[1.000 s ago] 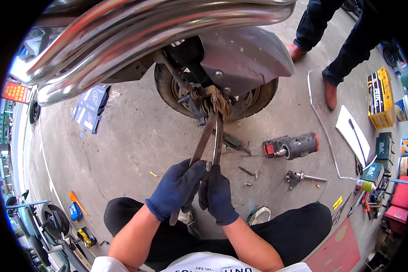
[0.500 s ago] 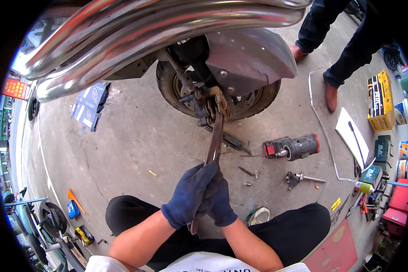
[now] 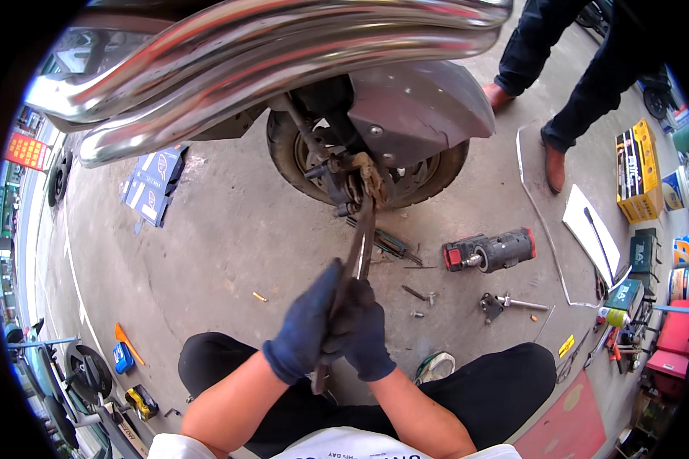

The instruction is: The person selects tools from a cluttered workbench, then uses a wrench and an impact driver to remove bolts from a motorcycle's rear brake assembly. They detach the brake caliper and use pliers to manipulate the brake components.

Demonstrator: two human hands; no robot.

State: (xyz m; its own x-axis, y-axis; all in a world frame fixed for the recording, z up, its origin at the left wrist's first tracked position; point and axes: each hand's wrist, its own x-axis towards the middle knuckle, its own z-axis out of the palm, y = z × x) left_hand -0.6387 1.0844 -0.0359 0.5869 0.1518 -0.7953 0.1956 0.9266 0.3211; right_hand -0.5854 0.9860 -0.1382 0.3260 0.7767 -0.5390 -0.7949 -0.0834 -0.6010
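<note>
Pliers (image 3: 362, 243) gripped by left hand (image 3: 305, 325) and right hand (image 3: 362, 330) over concrete floor (image 3: 207, 260)

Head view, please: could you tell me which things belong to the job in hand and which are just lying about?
In use: left hand and right hand, both in dark blue gloves, squeezing long metal pliers at the rusty wheel hub.

Lying about: red-and-black power tool, yellow box, blue cardboard sheets, orange scraper.
</note>
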